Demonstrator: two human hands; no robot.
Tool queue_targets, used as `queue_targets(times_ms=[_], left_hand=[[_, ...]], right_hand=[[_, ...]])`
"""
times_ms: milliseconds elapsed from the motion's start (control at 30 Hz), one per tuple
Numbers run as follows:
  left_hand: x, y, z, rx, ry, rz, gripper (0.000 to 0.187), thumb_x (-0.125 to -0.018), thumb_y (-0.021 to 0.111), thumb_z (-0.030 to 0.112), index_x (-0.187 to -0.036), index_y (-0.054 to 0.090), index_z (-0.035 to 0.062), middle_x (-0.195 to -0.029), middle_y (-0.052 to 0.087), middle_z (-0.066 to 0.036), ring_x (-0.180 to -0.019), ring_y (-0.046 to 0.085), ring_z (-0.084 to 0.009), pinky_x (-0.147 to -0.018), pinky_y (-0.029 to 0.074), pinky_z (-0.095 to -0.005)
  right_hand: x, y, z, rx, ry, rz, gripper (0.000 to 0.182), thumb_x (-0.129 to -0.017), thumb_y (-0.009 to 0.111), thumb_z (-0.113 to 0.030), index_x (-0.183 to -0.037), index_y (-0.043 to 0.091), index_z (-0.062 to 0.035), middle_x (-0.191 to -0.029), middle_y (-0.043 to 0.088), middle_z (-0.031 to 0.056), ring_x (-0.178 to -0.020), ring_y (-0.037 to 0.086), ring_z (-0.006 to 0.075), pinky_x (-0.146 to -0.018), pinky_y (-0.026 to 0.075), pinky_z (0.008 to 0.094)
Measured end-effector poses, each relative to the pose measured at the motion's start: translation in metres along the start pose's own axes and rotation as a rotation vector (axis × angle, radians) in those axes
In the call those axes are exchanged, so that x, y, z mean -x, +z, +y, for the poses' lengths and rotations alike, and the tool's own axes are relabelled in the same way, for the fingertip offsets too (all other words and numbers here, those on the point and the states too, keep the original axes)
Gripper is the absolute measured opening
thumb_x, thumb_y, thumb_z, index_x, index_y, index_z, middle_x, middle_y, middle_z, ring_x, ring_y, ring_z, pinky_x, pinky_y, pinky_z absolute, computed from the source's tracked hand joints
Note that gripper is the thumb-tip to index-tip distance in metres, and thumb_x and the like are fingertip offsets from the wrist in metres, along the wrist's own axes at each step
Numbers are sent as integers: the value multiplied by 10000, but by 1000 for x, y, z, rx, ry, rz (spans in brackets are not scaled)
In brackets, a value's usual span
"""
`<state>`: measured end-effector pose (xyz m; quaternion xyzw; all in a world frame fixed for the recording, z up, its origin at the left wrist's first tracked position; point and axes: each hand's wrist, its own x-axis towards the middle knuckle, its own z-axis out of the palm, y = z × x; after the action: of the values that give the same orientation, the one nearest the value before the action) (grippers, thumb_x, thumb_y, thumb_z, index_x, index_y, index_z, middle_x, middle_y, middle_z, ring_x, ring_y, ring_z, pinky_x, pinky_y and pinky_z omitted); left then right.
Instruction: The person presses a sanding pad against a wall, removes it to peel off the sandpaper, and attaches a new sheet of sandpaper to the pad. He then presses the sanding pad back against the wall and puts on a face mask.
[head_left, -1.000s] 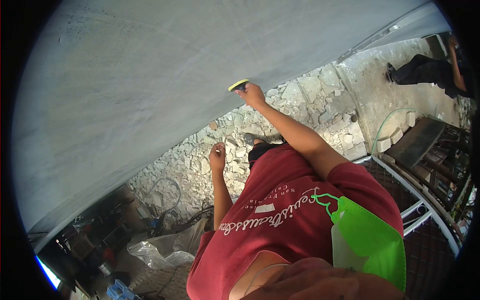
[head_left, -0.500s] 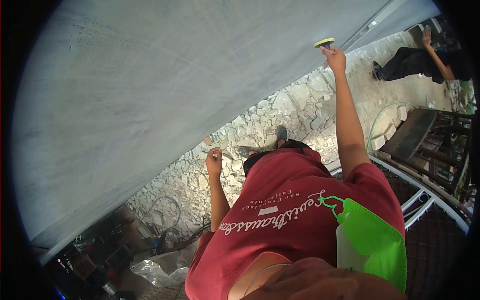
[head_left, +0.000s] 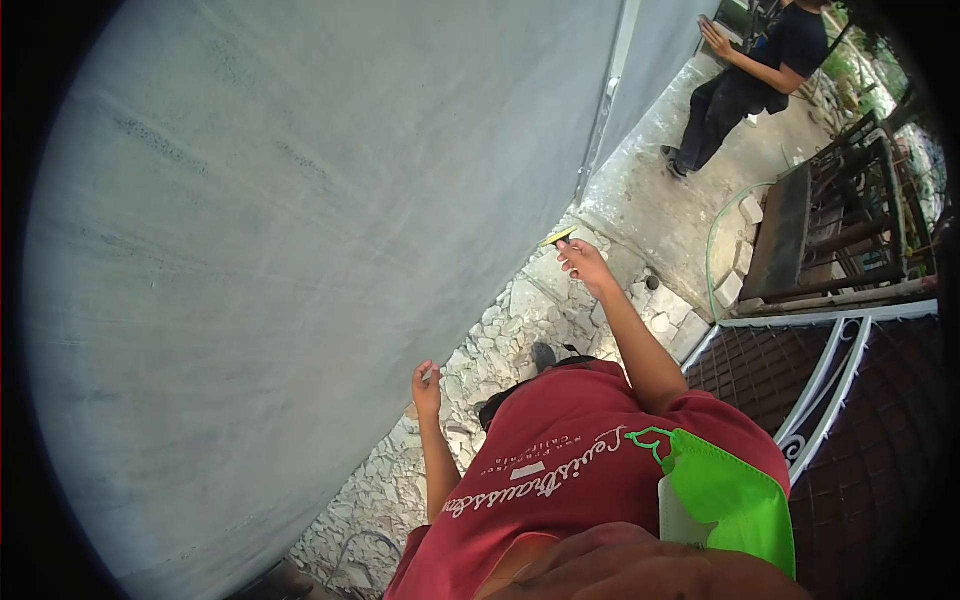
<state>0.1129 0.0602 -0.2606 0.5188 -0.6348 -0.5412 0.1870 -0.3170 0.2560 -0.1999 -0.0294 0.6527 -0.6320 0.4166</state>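
My right hand is closed around the black grip of a round sanding pad with a yellow disc. It is at the lower part of a grey wall, the pad's edge overlapping the wall's bottom line in this view. My left hand hangs close to the wall on the left, its fingers loosely curled and a gap showing between thumb and fingertips. The wall is smooth grey with darker streaks and speckled patches.
Broken rubble covers the ground along the wall. Another person stands further along, one hand at the wall. A metal gate is on my right, with a dark wooden frame and a green hose beyond it.
My right hand has come down and closer to me with the sanding pad. The view has turned, so more of the other person shows. My left hand stays loosely curled by the wall.
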Motion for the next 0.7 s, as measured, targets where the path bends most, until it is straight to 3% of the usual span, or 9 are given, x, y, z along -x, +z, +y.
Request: queue_targets(times_ms=[33,167,233,367,567,700], left_hand=[[-5,5,6,6,-10,-35,417,-959,678,258,-1250,572,-23,-1181,639,-117,-846,662,-157,-761,515,-272],[-14,22,36,57,-32,-119,403,-968,665,244,-1255,573,-23,-1182,635,-114,-839,660,-142,-759,515,-267],[-12,32,60,61,-24,-147,398,-970,661,242,-1254,574,-22,-1167,642,-109,-837,656,-136,-754,513,-264],[-4,61,113,53,91,-235,374,-967,663,222,-1248,585,-13,-1108,667,-78,-810,631,-109,-732,503,-250],[19,101,204,-17,405,-339,322,-941,693,162,-1211,626,0,-1095,670,-39,-813,615,-90,-738,484,-258],[22,103,215,-44,460,-354,257,-936,695,131,-1142,662,-17,-1036,694,-46,-791,600,-81,-742,483,-255]], right_hand=[[2,-3,-5,-36,11,-49,328,-926,700,-425,-1026,592,-131,-918,661,-10,-774,581,63,-656,422,234],[14,-7,-31,-234,-17,-165,291,-965,663,-373,-1113,583,-136,-1027,682,10,-862,591,73,-740,439,247],[26,0,-47,-337,-62,-299,339,-993,630,-308,-1274,551,-136,-1176,676,27,-976,592,84,-830,446,269],[46,26,-55,-399,-66,-497,488,-971,663,-228,-1414,493,-115,-1303,640,22,-1076,593,91,-862,453,269],[73,87,-35,-184,-103,-604,518,-879,755,-94,-1348,547,-22,-1295,634,59,-1185,570,144,-1012,446,325],[88,107,-29,-160,-107,-640,488,-865,744,-31,-1317,563,-7,-1240,654,59,-1161,590,150,-1003,464,336]])
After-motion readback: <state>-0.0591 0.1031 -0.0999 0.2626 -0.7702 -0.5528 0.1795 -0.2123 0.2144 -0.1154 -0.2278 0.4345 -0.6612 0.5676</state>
